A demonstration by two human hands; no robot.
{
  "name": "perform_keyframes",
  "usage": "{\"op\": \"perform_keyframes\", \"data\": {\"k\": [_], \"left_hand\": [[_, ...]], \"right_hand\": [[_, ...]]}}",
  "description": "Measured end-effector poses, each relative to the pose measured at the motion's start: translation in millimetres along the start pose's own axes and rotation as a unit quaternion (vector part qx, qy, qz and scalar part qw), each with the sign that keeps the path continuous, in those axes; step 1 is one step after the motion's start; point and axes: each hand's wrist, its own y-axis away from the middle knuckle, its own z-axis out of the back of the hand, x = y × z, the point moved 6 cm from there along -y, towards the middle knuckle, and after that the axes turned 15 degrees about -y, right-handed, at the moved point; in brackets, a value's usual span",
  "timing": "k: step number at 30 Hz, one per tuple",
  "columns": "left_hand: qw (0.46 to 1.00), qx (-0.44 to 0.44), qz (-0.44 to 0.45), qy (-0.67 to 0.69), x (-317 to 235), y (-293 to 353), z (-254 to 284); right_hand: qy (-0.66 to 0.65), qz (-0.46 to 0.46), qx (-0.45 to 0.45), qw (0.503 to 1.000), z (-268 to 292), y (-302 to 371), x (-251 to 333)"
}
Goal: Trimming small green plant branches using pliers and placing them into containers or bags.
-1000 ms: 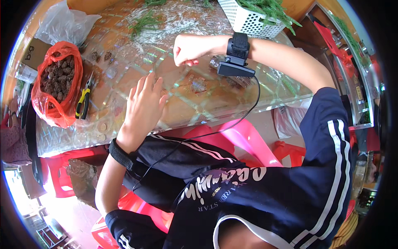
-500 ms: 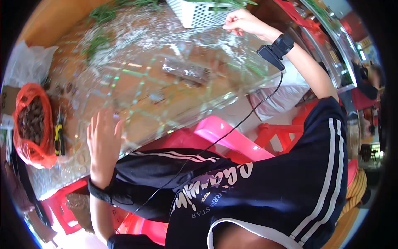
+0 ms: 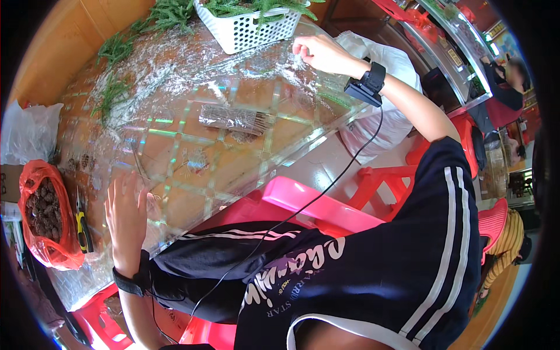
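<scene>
My right hand hovers over the far right of the table, just beside a white perforated plastic basket filled with green needle sprigs. Its fingers are curled together; anything between them is too small or hidden to tell. Toward the near left, my left hand is at the table with its fingers stretched out and nothing in it. Left of it are yellow-and-black pliers and a red plastic bag of small pine cones. A wrapped bundle of thin grey-brown stems lies mid-table.
White powdery flakes and loose green sprigs cover the table's far side. A clear plastic bag lies at far left. Pink and red stools and a white sack stand beyond the near edge. A person is at far right.
The whole view has shifted, showing more of the basket and sprigs. My right hand stays near the basket, a little lower beside it. My left hand has moved slightly farther up the table.
</scene>
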Motion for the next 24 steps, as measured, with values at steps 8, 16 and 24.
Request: {"op": "perform_keyframes", "data": {"k": [8, 16, 24], "left_hand": [[0.998, -0.004, 0.013, 0.053, 5.5, 0.1, -8.2], [0.995, 0.067, 0.059, 0.036, 3.5, -1.4, -1.7], [0.997, 0.046, 0.049, 0.041, 1.4, -0.9, -3.7]], "right_hand": [[0.011, -0.030, 0.043, 0.999, 4.8, 9.4, -6.6], [0.016, -0.039, 0.059, 0.997, 8.0, 29.2, -11.9], [0.006, -0.081, 0.091, 0.993, -16.1, 34.8, 14.5]]}}
